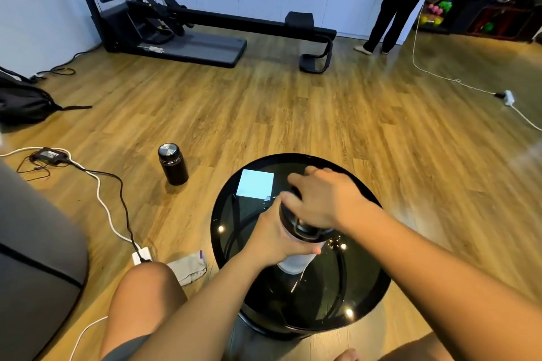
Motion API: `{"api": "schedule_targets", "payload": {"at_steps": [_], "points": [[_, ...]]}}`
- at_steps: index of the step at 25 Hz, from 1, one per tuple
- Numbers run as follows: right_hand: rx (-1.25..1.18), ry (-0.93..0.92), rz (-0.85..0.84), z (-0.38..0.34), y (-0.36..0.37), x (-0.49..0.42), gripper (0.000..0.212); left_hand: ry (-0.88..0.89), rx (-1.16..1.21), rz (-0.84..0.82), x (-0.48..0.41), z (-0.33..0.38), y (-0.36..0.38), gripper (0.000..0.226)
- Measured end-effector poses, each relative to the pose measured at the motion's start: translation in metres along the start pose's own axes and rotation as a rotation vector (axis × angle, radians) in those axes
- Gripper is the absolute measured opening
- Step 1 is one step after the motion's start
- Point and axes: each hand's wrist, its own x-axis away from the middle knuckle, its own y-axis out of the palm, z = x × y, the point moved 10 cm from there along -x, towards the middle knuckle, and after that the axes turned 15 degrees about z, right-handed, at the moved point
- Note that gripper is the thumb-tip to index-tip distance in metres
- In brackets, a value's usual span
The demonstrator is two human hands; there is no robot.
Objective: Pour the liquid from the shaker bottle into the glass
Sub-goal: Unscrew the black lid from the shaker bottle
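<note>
The shaker bottle (294, 262) stands upright on the round black glass table (366, 296), its pale body topped by a black lid (305, 228). My left hand (272, 236) is wrapped around the bottle's upper body from the left. On top, my right hand (325, 199) grips the black lid and covers most of it. I cannot pick out a glass on the table; the hands may hide it.
A pale blue square sheet (255, 184) lies on the table's far side. On the wooden floor stand a black flask (173, 163) to the left, cables and a charger (142, 255), and a grey cloth (189, 268). A person (396, 6) stands far off.
</note>
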Motion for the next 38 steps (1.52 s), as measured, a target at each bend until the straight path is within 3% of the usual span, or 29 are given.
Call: {"api": "schedule_targets", "payload": {"at_steps": [4,6,8,10,11,16,18,20,22,24,27,30,32,34,36,38], "points": [[-0.364,-0.339,0.020,-0.053,-0.007,0.015,0.035,-0.028,0.016,-0.020,0.002,-0.006,0.005,0.105],[-0.548,-0.289,0.007,-0.046,-0.020,0.009,0.047,-0.002,0.031,-0.014,0.003,-0.002,0.004,0.100],[-0.367,-0.137,0.079,-0.019,-0.023,-0.003,0.059,0.008,0.019,0.004,0.002,0.000,0.001,0.100],[-0.052,0.037,0.041,0.010,-0.008,-0.003,0.062,-0.004,-0.001,0.007,0.001,0.000,0.000,0.100],[-0.029,0.068,0.010,0.010,-0.001,0.002,0.061,-0.006,-0.010,0.001,0.001,0.000,0.001,0.098],[-0.353,-0.308,0.053,-0.050,-0.006,0.023,0.041,-0.009,-0.012,-0.052,0.004,0.000,0.007,0.085],[-0.510,-0.217,0.078,-0.036,-0.020,0.016,0.044,0.014,-0.002,-0.037,0.004,0.002,0.004,0.095],[-0.271,-0.028,0.134,-0.003,-0.022,0.004,0.054,0.014,-0.029,-0.012,0.002,0.002,0.001,0.106],[-0.041,0.099,0.051,0.017,-0.006,0.000,0.056,-0.008,-0.036,-0.006,0.001,-0.001,0.001,0.109],[-0.110,0.009,0.020,-0.007,0.004,0.004,0.046,-0.014,-0.042,-0.012,0.002,-0.001,0.002,0.103],[-0.290,-0.289,0.005,-0.052,0.000,0.022,0.043,-0.014,-0.059,-0.062,0.005,-0.002,0.008,0.087],[-0.505,-0.206,0.029,-0.036,-0.022,0.014,0.051,-0.008,-0.026,-0.037,0.003,0.000,0.004,0.095],[-0.213,-0.056,0.098,-0.004,-0.021,0.001,0.055,-0.002,-0.055,0.004,0.002,0.002,0.000,0.099],[-0.031,0.099,0.001,0.018,-0.003,-0.002,0.053,-0.007,-0.063,0.011,0.001,0.000,0.000,0.098],[-0.094,0.045,-0.035,0.002,0.004,0.003,0.045,-0.010,-0.061,-0.007,0.002,-0.001,0.002,0.096],[-0.216,-0.182,0.040,-0.035,0.002,0.011,0.035,-0.013,-0.054,-0.037,0.004,-0.003,0.004,0.086]]}}
